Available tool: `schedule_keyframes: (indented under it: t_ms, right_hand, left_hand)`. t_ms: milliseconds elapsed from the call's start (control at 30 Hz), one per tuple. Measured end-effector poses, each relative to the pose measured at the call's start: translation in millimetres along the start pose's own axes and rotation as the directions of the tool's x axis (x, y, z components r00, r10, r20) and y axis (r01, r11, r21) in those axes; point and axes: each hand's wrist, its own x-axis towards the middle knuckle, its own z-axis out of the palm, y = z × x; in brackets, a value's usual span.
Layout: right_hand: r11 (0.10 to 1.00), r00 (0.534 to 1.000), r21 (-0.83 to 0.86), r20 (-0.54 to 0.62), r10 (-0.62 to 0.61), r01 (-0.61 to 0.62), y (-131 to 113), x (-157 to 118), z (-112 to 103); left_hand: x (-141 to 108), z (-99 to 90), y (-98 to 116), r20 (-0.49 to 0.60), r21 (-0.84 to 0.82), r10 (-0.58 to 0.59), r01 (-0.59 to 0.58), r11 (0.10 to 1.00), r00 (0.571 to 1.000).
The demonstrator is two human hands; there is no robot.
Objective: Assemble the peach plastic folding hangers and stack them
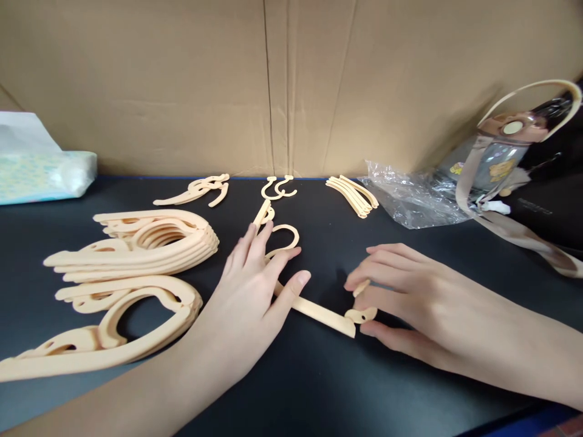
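Observation:
My left hand lies palm down with spread fingers over a cream plastic folding hanger, covering its middle. The hanger's hook curves out past my fingers, and its straight arm points toward my right hand. My right hand is closed, with a small cream plastic piece between its fingers. Near its thumb, another small piece with a hole sits at the end of the hanger arm. Whether that piece is attached to the arm, I cannot tell.
Stacked folding hangers fill the left side. Farther back lie loose curved parts, hooks and a bundle of arms. A clear plastic bag, a strapped bottle and a tissue pack stand around the black table.

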Motion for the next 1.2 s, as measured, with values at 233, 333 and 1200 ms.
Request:
schedule_keyframes:
  t_ms: [233,333,1200]
  right_hand:
    - [0.997,0.997,-0.033,0.027,-0.070,0.071,0.2,1.1,2.0]
    - [0.997,0.999,-0.051,-0.004,-0.050,0.049,-1.9,2.9,5.8]
    - [0.972,0.971,-0.197,-0.225,0.079,-0.125,23.2,12.1,20.4]
  left_hand:
    - [0.7,-5.3,3.8,0.052,-0.092,-0.037,0.041,0.995,0.998]
    - [-0.3,-6.2,3.5,0.069,-0.101,-0.039,0.046,0.994,0.997]
    - [-10.8,-11.6,7.3,-0.004,-0.202,0.380,-0.373,0.905,0.925]
